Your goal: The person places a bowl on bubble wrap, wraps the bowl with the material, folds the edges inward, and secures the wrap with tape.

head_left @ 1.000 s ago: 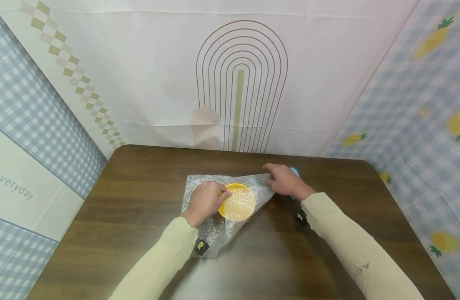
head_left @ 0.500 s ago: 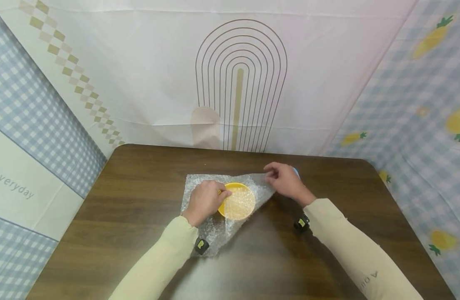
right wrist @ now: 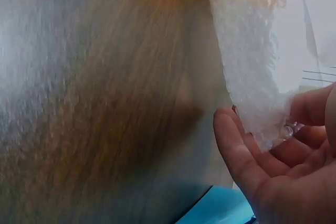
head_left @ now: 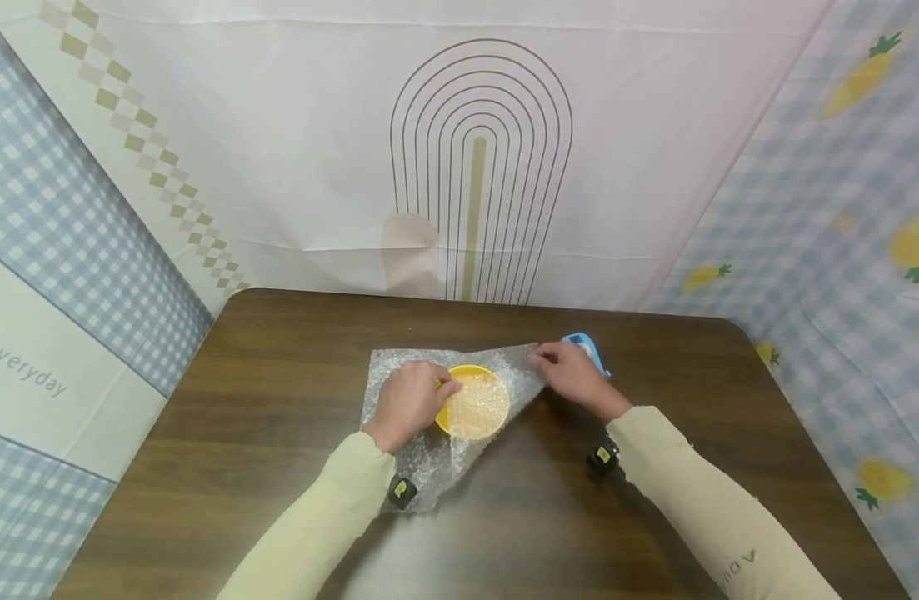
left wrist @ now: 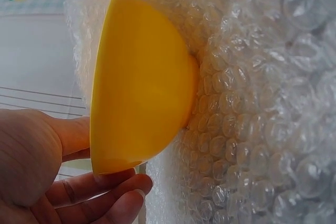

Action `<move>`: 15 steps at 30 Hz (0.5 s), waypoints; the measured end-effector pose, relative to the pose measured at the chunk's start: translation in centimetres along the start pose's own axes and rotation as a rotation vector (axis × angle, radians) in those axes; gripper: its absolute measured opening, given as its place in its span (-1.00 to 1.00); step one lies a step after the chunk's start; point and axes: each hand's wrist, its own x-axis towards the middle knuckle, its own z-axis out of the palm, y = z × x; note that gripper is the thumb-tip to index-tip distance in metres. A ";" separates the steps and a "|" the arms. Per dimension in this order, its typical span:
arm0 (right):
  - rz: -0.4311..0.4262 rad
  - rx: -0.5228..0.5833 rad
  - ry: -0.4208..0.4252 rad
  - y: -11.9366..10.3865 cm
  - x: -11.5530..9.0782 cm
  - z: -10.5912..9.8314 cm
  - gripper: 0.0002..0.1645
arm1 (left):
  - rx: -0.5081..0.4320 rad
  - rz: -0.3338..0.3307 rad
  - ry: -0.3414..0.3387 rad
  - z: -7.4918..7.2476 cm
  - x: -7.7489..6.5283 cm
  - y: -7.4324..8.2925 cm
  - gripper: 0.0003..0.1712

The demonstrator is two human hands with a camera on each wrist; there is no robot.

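Observation:
A yellow bowl (left wrist: 139,87) stands on a sheet of bubble wrap (head_left: 399,360), with a flap of the wrap folded across its mouth. My left hand (head_left: 410,402) grips the bowl's rim, thumb on the inner side and fingers beneath the outer wall in the left wrist view. The folded corner of the sheet is pinched by my right hand (head_left: 574,377), to the right of the bowl. In the right wrist view the wrap's tip (right wrist: 257,124) runs between thumb and fingers.
A light-blue object (head_left: 588,350) lies just behind the right hand, partly hidden by it. The dark wooden table (head_left: 294,358) reaches back to a patterned cloth wall (head_left: 317,167). Each wrist wears a small black camera.
My right hand has shifted slightly toward me, and its fingers have closed on the corner of the bubble wrap. More of the blue object shows. The left hand and bowl stay put.

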 end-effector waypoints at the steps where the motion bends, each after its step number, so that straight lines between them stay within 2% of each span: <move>1: 0.010 0.010 0.002 0.0 -0.1 0.0 -0.69 | 0.004 0.000 0.000 0.0 0.0 0.0 -0.73; 15: 0.026 0.183 0.119 -3.1 -1.1 0.2 -0.63 | 0.012 -0.014 -0.007 0.1 0.0 0.0 -0.72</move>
